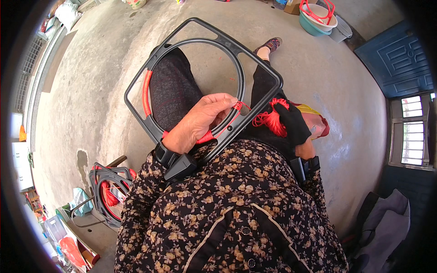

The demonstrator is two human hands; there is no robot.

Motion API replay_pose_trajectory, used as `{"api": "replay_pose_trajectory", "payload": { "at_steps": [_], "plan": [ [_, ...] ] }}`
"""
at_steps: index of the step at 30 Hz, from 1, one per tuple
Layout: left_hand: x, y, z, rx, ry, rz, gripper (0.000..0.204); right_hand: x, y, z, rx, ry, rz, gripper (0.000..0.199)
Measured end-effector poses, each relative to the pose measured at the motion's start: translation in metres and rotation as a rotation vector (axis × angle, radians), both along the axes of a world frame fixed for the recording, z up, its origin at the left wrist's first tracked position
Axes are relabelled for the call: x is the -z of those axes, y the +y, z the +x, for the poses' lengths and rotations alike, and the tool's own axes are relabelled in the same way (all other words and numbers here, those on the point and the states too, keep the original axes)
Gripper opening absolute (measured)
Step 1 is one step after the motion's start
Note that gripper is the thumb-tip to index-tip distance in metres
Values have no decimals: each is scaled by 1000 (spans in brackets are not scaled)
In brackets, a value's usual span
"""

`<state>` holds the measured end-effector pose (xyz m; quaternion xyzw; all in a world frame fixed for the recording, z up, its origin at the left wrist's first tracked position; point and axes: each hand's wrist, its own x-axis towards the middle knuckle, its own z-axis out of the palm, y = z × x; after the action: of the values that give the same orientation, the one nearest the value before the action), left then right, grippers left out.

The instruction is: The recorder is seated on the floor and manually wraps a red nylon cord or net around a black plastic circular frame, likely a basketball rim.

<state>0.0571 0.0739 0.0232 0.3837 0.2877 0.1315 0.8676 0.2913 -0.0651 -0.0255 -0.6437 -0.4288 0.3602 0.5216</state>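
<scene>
Across my lap rests a black plastic frame point(272, 73), squarish outside with a round ring inside. Tight orange-red wrapping point(146, 92) covers part of the ring on its left, and more red cord is wound along its lower side. My left hand point(205, 116), bare, reaches through the ring area; its thumb and fingers are pinched on the red cord point(237, 106) at the ring's right side. In a black glove, my right hand point(295, 123) is closed around a looped bundle of red cord point(271, 120), just right of the frame. A strand runs between ring and bundle.
At lower left stand stacked black frames point(109, 193) with red cord. Nested basins point(314, 27) and a grey bucket point(341, 31) sit at far right by a blue door point(400, 59). A red and yellow bag-like thing point(314, 120) lies beside my right hand.
</scene>
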Motion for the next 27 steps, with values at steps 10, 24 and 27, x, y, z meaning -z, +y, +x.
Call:
{"api": "replay_pose_trajectory", "payload": {
  "at_steps": [10,24,27],
  "plan": [
    [3,3,-5,14,-5,-9,13,4,4,-1,50,252,-85,30],
    [2,2,-5,11,-18,-9,14,3,3,-2,80,288,-122,30],
    [2,0,-5,-7,-1,3,17,6,3,-1,88,308,-133,31]
  ]
}}
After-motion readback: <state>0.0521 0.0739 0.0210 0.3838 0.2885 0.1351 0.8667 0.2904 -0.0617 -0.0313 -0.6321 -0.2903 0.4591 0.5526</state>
